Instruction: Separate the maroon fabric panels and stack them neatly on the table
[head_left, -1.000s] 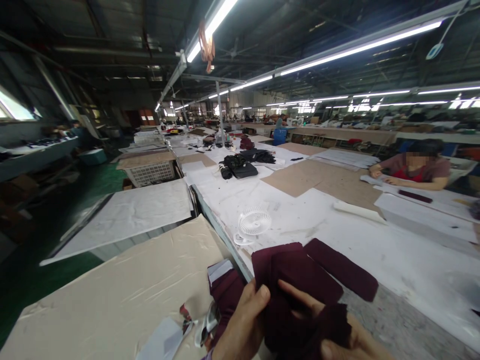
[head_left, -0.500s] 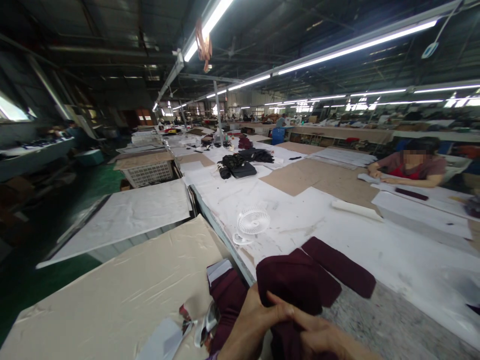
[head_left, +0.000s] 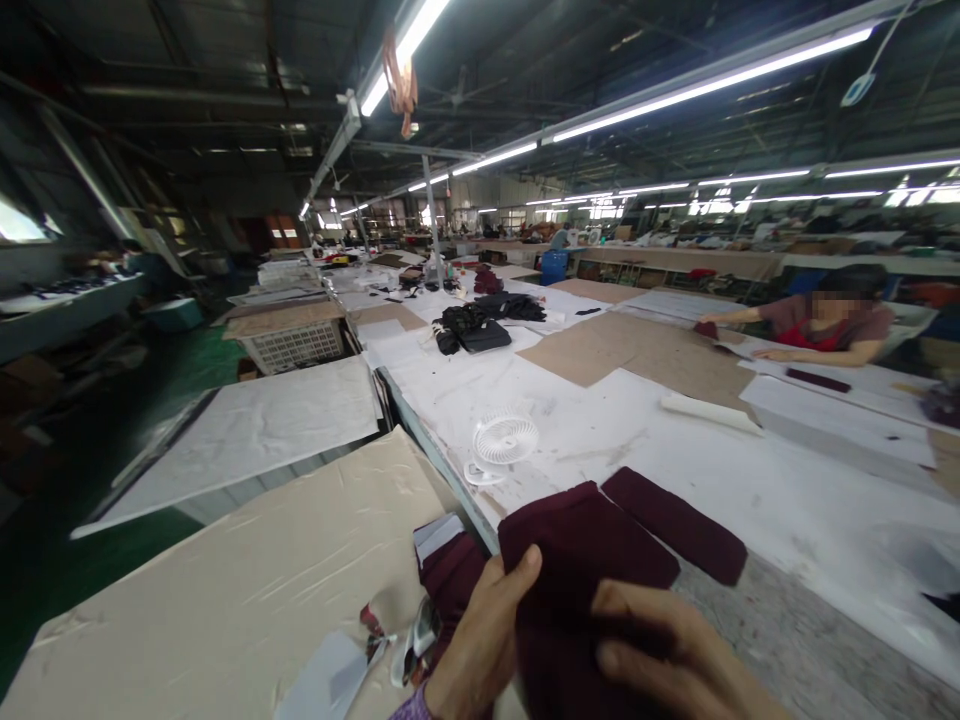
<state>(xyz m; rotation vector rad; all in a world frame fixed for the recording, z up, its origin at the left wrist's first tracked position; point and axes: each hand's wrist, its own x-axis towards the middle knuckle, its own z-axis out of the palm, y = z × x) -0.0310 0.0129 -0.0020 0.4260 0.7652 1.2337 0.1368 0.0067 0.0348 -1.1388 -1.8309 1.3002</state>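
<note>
My left hand [head_left: 487, 625] grips a dark maroon fabric piece [head_left: 547, 560] by its left edge, thumb on top and the other fingers hidden underneath. Over the same cloth is my right hand [head_left: 667, 640], smeared by motion. Its fingers look curled, and whether they pinch the cloth does not show. A separate maroon fabric strip [head_left: 675, 525] lies on the table to the right, just beyond the held piece. Left of my left wrist, a stack of maroon pieces [head_left: 450, 570] with pale grey ones on top lies partly hidden by the hand.
A small white fan [head_left: 505, 440] stands ahead on the white-covered table [head_left: 585, 425]. Dark folded garments [head_left: 480, 330] lie farther back. On the left are a beige-covered surface [head_left: 247, 570] and a plastic crate [head_left: 296, 347]. A co-worker [head_left: 832, 320] sits at the far right.
My hands, close together before, are now apart, with the right one shifted right. More of the maroon piece lies spread between them. The co-worker's arm now reaches out to a maroon piece.
</note>
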